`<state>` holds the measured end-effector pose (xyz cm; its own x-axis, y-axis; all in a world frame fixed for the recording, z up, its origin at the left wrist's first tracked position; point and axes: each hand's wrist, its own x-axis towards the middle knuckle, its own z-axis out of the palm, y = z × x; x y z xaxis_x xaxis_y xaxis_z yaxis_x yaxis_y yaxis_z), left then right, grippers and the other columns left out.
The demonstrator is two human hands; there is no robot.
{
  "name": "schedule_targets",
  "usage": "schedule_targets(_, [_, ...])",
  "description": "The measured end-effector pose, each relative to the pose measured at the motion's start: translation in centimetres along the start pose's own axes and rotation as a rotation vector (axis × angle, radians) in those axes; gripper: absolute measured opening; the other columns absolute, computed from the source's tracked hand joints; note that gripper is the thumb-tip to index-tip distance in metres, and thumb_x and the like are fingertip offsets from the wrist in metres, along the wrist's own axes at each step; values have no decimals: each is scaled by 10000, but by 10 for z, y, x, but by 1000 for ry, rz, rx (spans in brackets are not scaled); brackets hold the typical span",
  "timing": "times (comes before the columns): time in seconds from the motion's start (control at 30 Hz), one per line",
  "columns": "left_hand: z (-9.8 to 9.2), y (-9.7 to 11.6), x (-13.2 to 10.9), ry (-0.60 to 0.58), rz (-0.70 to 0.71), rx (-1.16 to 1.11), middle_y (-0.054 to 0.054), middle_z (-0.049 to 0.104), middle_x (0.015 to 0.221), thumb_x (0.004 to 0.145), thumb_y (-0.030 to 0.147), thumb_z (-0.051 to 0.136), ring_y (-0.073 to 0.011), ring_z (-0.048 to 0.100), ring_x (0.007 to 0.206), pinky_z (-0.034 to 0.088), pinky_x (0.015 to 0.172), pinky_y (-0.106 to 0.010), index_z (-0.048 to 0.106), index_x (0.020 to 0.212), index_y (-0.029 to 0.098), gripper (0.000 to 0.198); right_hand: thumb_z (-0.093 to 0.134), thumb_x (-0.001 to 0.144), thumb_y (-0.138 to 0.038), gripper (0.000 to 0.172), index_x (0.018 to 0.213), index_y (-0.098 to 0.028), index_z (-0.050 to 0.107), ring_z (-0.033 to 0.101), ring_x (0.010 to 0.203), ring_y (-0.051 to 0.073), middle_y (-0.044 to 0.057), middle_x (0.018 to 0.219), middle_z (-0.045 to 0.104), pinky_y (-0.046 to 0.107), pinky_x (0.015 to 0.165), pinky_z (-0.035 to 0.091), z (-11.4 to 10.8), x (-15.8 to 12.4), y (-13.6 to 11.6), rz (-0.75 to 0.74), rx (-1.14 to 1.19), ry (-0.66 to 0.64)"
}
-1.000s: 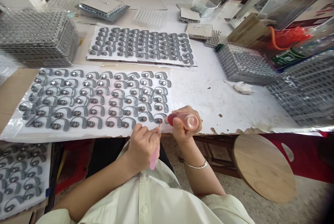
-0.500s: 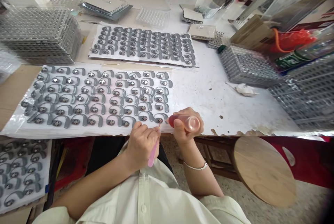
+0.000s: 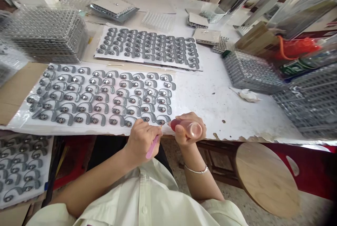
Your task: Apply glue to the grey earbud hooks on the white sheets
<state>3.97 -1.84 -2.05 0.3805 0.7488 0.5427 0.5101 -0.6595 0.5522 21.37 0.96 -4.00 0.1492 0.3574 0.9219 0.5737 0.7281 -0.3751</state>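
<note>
Across the near left of the white table lies a laden white sheet, at whose near right corner are the right hand and left hand, gripping respectively a red bottle and a thinner pink tool, both tips near a small grey hooked part.

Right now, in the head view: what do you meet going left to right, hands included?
Tray stack → left hand gripping a pink stick → right hand gripping a bottle → crumpled tissue → red plastic.
</note>
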Motion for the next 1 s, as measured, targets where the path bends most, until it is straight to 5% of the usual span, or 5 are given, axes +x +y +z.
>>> schedule_targets(0.13, [-3,-4,2,-26,-43,-83,-24,699,684,790,108,574,-136,574,564,389,659,-328,595,732,178,93,468,909,-509,337,867,-188,560,512,486,148,3,650,528,291,419,384,-5,3,-5,100,-36,322])
schedule_targets(0.23, [-4,-7,3,-25,-61,-115,-23,699,675,797,126,575,-134,576,549,403,668,-325,587,721,178,93,459,909,-495,310,871,-200,548,515,573,170,12,682,507,328,512,416,-12,1,-10,283,-2,426])
schedule_targets(0.37, [-4,-10,3,-46,-95,-122,-24,702,673,800,137,585,-128,567,535,419,689,-324,593,714,177,96,617,798,-475,284,883,-210,561,544,746,220,35,787,528,358,570,450,-20,-11,-11,386,63,358])
schedule_targets(0.67, [-7,-10,9,-59,-138,-185,0,724,712,770,120,624,-134,620,572,410,719,-325,613,720,185,82,634,817,-323,152,790,-181,586,541,632,172,14,695,585,329,565,429,-23,-16,-17,319,-27,143])
schedule_targets(1.0, [-4,-14,7,-42,-143,-199,1,738,752,752,116,654,-141,648,595,429,719,-334,604,720,197,100,653,808,-286,126,844,-175,606,557,651,177,30,737,607,324,563,444,-24,-21,-15,319,-28,65])
